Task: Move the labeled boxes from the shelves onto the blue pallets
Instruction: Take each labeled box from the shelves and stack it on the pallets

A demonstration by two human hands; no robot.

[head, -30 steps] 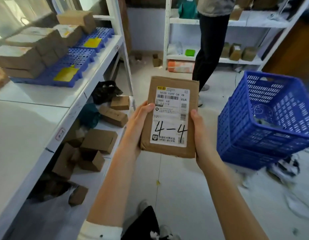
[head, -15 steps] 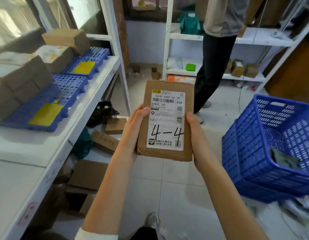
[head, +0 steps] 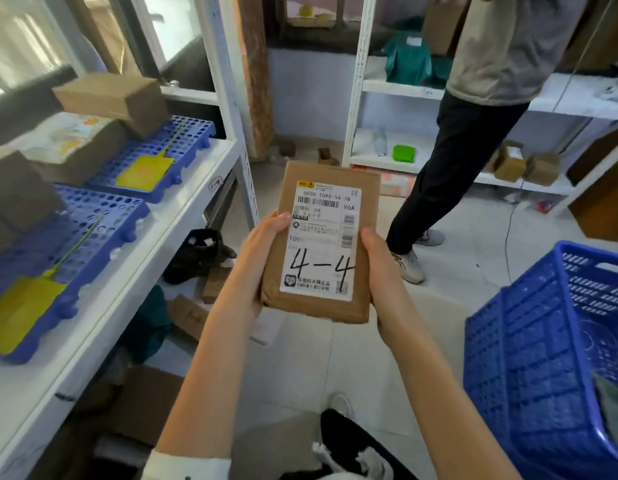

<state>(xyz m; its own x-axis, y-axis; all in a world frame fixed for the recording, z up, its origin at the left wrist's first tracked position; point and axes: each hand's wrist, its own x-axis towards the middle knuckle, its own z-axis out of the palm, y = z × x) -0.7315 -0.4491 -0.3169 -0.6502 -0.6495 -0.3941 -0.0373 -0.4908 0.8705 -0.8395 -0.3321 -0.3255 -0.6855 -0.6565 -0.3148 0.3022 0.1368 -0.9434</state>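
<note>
Over the last second the view has swung left and closer to the white shelf [head: 182, 216], so the two blue pallets [head: 103, 216] along its front edge now fill the left side, each partly stacked with cardboard boxes [head: 110, 98]. The flat box marked 4-4 [head: 321, 244] stays in mid-air over the floor, the left hand [head: 262, 251] gripping its left edge and the right hand [head: 376, 268] its right. It looks like the carry is nearly done, with the set-down on a pallet not yet begun.

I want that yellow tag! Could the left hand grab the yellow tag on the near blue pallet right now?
Probably not yet: the left hand grips the brown cardboard box. The yellow tag itself lies uncovered.
</note>
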